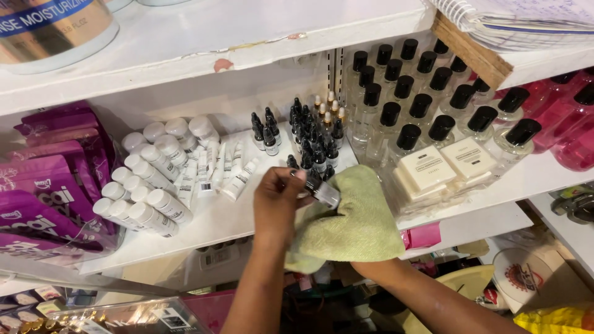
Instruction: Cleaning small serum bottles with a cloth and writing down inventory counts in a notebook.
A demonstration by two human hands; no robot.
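Glossy purple pouches (52, 185) with white lettering fill the shelf's left end. Two flat cream boxes (447, 166) with small dark labels lie right of the green cloth.

Bright, even light falls from above on the white shelf (210, 222), with soft shadow under the upper shelf (204, 37). Glare glints on the clear glass bottles (396, 124). Focus is sharp centrally; the edges bend and blur slightly.

left hand (278, 204) fingers pinched shut, right hand (356, 213) cupped beneath, covered
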